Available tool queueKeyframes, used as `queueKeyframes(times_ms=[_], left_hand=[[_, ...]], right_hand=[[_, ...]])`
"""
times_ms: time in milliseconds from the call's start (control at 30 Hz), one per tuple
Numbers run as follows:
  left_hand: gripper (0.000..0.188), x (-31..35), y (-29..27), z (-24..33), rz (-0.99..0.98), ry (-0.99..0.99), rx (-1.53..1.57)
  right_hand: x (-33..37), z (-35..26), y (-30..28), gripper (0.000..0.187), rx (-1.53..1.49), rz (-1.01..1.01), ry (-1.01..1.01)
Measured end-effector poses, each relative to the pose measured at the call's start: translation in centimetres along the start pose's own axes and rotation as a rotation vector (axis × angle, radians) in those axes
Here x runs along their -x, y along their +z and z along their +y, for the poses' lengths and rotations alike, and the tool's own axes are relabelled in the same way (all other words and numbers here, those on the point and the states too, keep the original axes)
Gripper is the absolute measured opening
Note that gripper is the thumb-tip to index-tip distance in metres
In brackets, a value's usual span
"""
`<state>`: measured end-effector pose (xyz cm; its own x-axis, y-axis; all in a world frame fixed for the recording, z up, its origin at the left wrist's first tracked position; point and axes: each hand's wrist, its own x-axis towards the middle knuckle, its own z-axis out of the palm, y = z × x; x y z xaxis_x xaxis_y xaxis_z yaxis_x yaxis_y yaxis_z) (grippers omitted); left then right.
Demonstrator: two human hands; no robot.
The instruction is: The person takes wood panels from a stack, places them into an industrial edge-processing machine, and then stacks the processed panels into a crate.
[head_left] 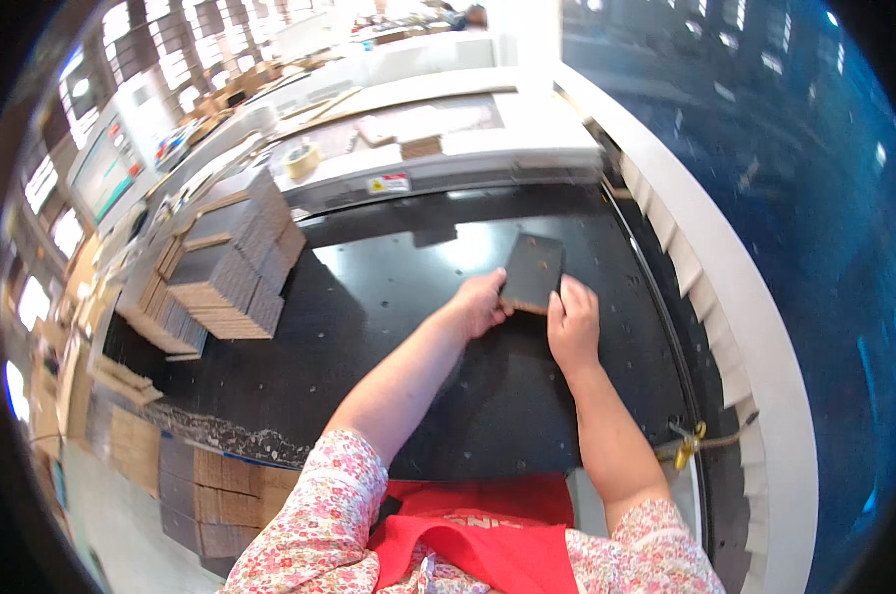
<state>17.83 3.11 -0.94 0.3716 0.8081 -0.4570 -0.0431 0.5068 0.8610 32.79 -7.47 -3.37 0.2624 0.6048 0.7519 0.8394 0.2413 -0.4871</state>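
Your left hand (481, 300) and right hand (575, 327) grip the dark panel (529, 269) between them, just right of the frame's centre, neither hand clearly nearer. Over the black tabletop (339, 337), its long axis points away from you toward the frame's top, leaning slightly right.

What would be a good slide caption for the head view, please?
Left hand and right hand hold a dark board at a black table, stacked boards at left.
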Motion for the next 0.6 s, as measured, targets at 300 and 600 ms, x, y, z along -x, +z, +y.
queueKeyframes(times_ms=[300,600], left_hand=[[0.037,-5.1,6.9,7.1,0.214,0.729,-0.968],[0.022,-6.1,14.9,9.4,0.258,0.876,-1.778]], right_hand=[[-2.8,-3.9,-3.2,0.019,0.071,0.126,-0.194],[-3.1,-3.5,-3.9,0.014,-0.002,0.215,-0.156]])
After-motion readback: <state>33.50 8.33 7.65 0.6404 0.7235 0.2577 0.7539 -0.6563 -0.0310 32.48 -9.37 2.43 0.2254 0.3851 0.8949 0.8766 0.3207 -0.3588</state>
